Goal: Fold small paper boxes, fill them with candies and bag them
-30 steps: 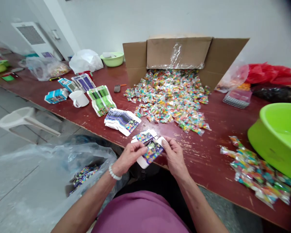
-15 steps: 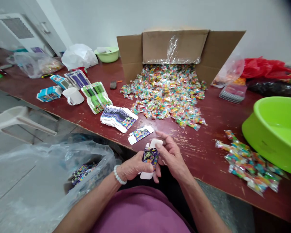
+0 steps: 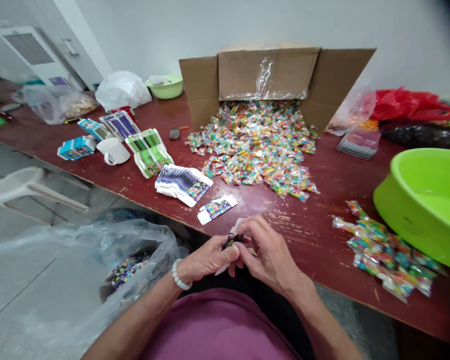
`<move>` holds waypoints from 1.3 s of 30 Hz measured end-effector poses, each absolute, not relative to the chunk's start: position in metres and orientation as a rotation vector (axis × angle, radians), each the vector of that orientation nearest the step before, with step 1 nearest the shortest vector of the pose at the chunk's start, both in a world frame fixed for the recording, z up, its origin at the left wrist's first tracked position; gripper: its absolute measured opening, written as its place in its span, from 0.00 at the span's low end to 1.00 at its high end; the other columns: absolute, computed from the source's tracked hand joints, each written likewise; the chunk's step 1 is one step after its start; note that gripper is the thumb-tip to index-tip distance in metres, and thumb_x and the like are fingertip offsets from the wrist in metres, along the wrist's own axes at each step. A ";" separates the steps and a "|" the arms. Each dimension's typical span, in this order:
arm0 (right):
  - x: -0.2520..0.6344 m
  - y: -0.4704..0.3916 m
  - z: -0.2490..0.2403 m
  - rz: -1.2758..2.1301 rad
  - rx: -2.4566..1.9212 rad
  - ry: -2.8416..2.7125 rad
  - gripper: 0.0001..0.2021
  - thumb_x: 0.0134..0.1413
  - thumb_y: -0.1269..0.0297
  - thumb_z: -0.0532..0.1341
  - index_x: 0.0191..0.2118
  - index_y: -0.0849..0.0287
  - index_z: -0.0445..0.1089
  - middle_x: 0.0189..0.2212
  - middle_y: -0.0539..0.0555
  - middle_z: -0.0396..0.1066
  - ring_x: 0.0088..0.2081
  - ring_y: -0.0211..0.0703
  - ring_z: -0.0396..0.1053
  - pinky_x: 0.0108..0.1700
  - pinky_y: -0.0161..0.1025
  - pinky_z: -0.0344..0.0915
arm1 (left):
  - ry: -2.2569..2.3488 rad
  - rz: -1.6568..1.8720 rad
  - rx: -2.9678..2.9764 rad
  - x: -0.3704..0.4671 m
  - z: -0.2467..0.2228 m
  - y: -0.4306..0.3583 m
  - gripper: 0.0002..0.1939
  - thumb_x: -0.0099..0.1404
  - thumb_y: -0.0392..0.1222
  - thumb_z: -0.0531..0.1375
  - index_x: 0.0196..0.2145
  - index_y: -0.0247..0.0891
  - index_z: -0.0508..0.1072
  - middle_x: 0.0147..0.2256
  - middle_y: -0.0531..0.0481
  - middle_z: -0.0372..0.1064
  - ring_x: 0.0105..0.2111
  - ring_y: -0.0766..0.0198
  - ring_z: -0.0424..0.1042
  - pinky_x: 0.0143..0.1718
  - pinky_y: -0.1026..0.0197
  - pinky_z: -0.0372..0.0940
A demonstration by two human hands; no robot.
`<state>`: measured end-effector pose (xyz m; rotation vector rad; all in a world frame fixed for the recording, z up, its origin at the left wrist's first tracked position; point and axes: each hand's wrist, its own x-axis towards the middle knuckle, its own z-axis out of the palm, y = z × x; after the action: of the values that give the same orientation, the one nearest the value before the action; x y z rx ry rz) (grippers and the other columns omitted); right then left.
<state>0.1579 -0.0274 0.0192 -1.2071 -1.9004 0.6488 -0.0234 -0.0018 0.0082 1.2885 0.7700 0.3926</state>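
Head view, the only one here: you've got both hands bunched together right at the near edge of the surface (image 3: 322,250), just over your lap. Your left hand (image 3: 206,260) pinches a small printed carton (image 3: 232,241) from below, fingers closed on it, and your right hand (image 3: 266,250) curls over the top, fingers clamped on the same carton. It's thin glossy card, dark purple print with a white flap poking out underneath, and mostly hidden by your knuckles. Holding it that close and low looks like it gives you leverage to bend the card, I'd guess.

One flat blank (image 3: 217,208) lies just beyond your hands, and a fanned stack of blanks (image 3: 183,182) sits a bit further left, handy to grab from. Green blanks (image 3: 150,150) and a white mug (image 3: 113,150) sit past that.

The big cardboard box (image 3: 277,75) lies on its side, open toward you, so the crinkly wrapped candies (image 3: 255,145) spill out in a heap. A smaller candy pile (image 3: 386,260) sits near the smooth green basin (image 3: 427,200) on your right. The clear plastic bag (image 3: 97,250) hangs open beside your left knee with printed cartons inside.
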 end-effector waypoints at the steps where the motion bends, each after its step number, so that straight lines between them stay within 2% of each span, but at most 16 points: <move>1: 0.160 -0.026 0.020 0.683 -1.186 -1.903 0.08 0.53 0.74 0.59 0.39 0.56 0.65 0.39 0.53 0.68 0.35 0.41 0.68 0.36 0.36 0.64 | 0.766 0.370 1.303 -0.023 0.010 0.000 0.34 0.58 0.72 0.56 0.33 0.32 0.72 0.26 0.48 0.67 0.25 0.66 0.65 0.25 0.66 0.57; 4: 0.167 -0.023 0.024 0.826 -1.134 -1.925 0.08 0.51 0.77 0.58 0.34 0.56 0.62 0.33 0.49 0.68 0.30 0.36 0.65 0.32 0.33 0.60 | 0.800 0.315 1.338 -0.021 0.015 0.004 0.33 0.59 0.70 0.56 0.41 0.33 0.70 0.27 0.50 0.67 0.23 0.69 0.64 0.21 0.68 0.53; 6: 0.171 -0.020 0.026 0.947 -1.128 -1.960 0.09 0.50 0.78 0.58 0.33 0.56 0.61 0.27 0.45 0.66 0.26 0.34 0.62 0.29 0.31 0.56 | 0.817 0.284 1.359 -0.022 0.015 0.007 0.31 0.59 0.66 0.59 0.44 0.34 0.70 0.27 0.52 0.68 0.23 0.70 0.63 0.21 0.69 0.53; 9: 0.174 -0.017 0.025 1.142 -1.100 -1.973 0.08 0.50 0.77 0.59 0.33 0.56 0.62 0.23 0.44 0.64 0.24 0.34 0.61 0.28 0.31 0.54 | 0.769 0.211 1.300 -0.023 0.011 0.007 0.23 0.56 0.57 0.66 0.36 0.33 0.73 0.26 0.51 0.69 0.24 0.69 0.66 0.23 0.68 0.58; 12: 0.171 -0.016 0.015 1.306 -1.045 -1.786 0.05 0.55 0.70 0.61 0.32 0.57 0.64 0.26 0.46 0.68 0.25 0.35 0.63 0.27 0.31 0.58 | 0.782 0.211 1.162 -0.021 0.005 0.005 0.19 0.55 0.53 0.67 0.29 0.32 0.72 0.25 0.50 0.69 0.21 0.67 0.69 0.24 0.65 0.64; 14: 0.164 -0.018 0.005 1.166 -1.158 -1.592 0.06 0.54 0.65 0.64 0.36 0.57 0.66 0.27 0.47 0.69 0.24 0.35 0.63 0.27 0.32 0.59 | 0.865 0.310 1.119 -0.018 0.002 0.003 0.17 0.55 0.51 0.67 0.30 0.32 0.73 0.25 0.49 0.70 0.21 0.66 0.70 0.23 0.63 0.67; 17: 0.154 -0.020 -0.006 0.940 -1.325 -1.337 0.14 0.49 0.63 0.68 0.42 0.57 0.69 0.31 0.50 0.70 0.25 0.36 0.63 0.29 0.34 0.63 | 0.954 0.455 1.057 -0.014 0.000 0.001 0.19 0.54 0.51 0.69 0.35 0.32 0.74 0.26 0.49 0.70 0.24 0.64 0.70 0.23 0.61 0.70; 21: 0.151 -0.019 -0.011 1.303 -1.250 -1.158 0.14 0.54 0.52 0.64 0.31 0.59 0.71 0.24 0.51 0.71 0.23 0.39 0.66 0.26 0.36 0.65 | 0.977 0.559 1.098 -0.011 0.000 0.001 0.19 0.59 0.53 0.66 0.34 0.32 0.72 0.26 0.49 0.70 0.25 0.65 0.70 0.28 0.62 0.69; 23: 0.154 -0.017 -0.011 1.260 -1.278 -1.149 0.16 0.54 0.51 0.64 0.27 0.60 0.70 0.22 0.50 0.69 0.23 0.39 0.66 0.26 0.35 0.64 | 0.990 0.627 1.181 -0.011 0.002 0.002 0.18 0.61 0.52 0.65 0.37 0.32 0.72 0.32 0.48 0.72 0.31 0.65 0.72 0.34 0.63 0.69; 25: 0.157 -0.015 -0.011 1.170 -1.318 -1.206 0.16 0.54 0.52 0.65 0.26 0.60 0.70 0.22 0.50 0.69 0.24 0.39 0.65 0.27 0.34 0.63 | 1.004 0.713 1.207 -0.012 0.003 0.001 0.19 0.61 0.49 0.65 0.45 0.35 0.70 0.39 0.47 0.73 0.37 0.62 0.73 0.39 0.62 0.69; 27: 0.158 -0.015 -0.012 1.173 -1.316 -1.217 0.15 0.55 0.52 0.64 0.30 0.60 0.71 0.24 0.51 0.70 0.26 0.39 0.66 0.28 0.34 0.64 | 1.043 0.790 1.186 -0.013 0.004 -0.001 0.25 0.60 0.46 0.66 0.51 0.38 0.64 0.39 0.49 0.74 0.36 0.62 0.74 0.38 0.61 0.70; 29: 0.154 -0.017 -0.015 1.219 -1.273 -1.131 0.14 0.56 0.53 0.64 0.41 0.58 0.70 0.27 0.49 0.71 0.28 0.40 0.68 0.30 0.35 0.67 | 1.088 0.858 1.165 -0.012 0.003 -0.004 0.29 0.61 0.46 0.66 0.55 0.41 0.58 0.34 0.51 0.75 0.31 0.63 0.74 0.34 0.61 0.70; 31: 0.148 -0.019 -0.018 1.261 -1.210 -1.012 0.20 0.56 0.54 0.64 0.51 0.55 0.63 0.29 0.48 0.72 0.29 0.40 0.69 0.32 0.36 0.69 | 1.103 0.921 1.157 -0.010 0.001 -0.009 0.32 0.62 0.45 0.65 0.58 0.43 0.54 0.35 0.51 0.75 0.30 0.62 0.75 0.34 0.60 0.71; 33: 0.143 -0.022 -0.021 1.257 -1.164 -0.951 0.22 0.56 0.56 0.64 0.54 0.53 0.60 0.32 0.48 0.74 0.32 0.41 0.71 0.35 0.37 0.70 | 1.085 0.968 1.156 -0.008 -0.001 -0.012 0.30 0.63 0.45 0.64 0.58 0.44 0.56 0.40 0.48 0.75 0.35 0.61 0.75 0.38 0.59 0.71; 36: 0.140 -0.024 -0.024 1.192 -1.138 -0.979 0.16 0.57 0.56 0.64 0.49 0.54 0.67 0.38 0.52 0.75 0.39 0.42 0.72 0.41 0.37 0.70 | 1.070 0.991 1.157 -0.006 -0.003 -0.013 0.25 0.63 0.44 0.64 0.56 0.42 0.64 0.48 0.45 0.73 0.44 0.59 0.74 0.46 0.59 0.69; 39: 0.145 -0.022 -0.024 1.155 -1.173 -1.028 0.11 0.57 0.55 0.63 0.41 0.56 0.73 0.35 0.51 0.75 0.37 0.42 0.71 0.40 0.37 0.68 | 1.038 0.914 1.141 -0.007 -0.004 -0.012 0.20 0.63 0.45 0.64 0.52 0.39 0.69 0.46 0.45 0.74 0.44 0.58 0.73 0.44 0.59 0.69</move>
<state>0.1449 -0.0225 -0.0243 -1.1728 -1.0278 1.1548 -0.0073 -0.0118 -0.0038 1.1409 1.0383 0.9136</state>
